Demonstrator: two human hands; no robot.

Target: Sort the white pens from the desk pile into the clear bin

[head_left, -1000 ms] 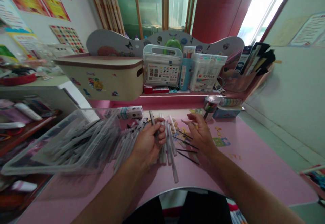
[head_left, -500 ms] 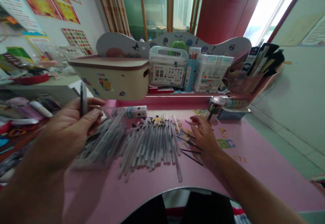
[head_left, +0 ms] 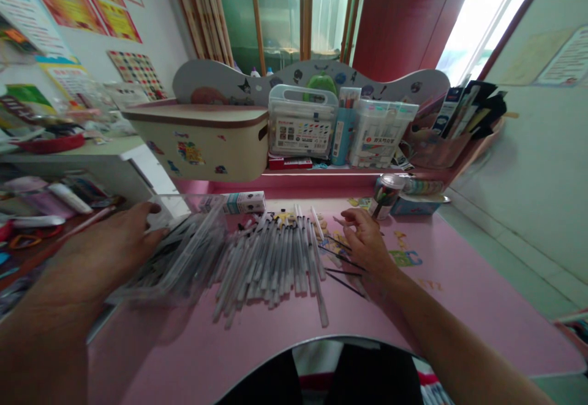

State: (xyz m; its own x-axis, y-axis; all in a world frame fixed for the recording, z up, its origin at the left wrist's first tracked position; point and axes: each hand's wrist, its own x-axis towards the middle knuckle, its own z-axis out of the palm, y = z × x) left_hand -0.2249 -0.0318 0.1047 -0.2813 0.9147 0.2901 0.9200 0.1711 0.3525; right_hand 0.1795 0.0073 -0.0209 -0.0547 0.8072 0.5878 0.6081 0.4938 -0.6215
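My left hand (head_left: 114, 246) reaches palm down over a clear plastic tray (head_left: 184, 258) full of grey pens at the left of the pink table. The hand is blurred, its fingertips point into the tray, and I cannot see whether it holds anything. A row of white-grey pens (head_left: 275, 255) lies side by side at the table's middle. My right hand (head_left: 367, 242) rests on the table just right of that row, fingers loosely bent and apart, lying over several thin black refills (head_left: 340, 270).
A cream storage box (head_left: 197, 138) and clear marker cases (head_left: 301, 123) stand on the raised shelf behind. A small teal carton (head_left: 243, 201) and a round tin (head_left: 384, 193) sit near the back of the pink table (head_left: 459, 307). Cluttered shelves are at the left.
My left hand picked a dark pen out of the row, lifted it to the left, and has now dropped low over the tray; the pen no longer shows. The right hand has stayed put.
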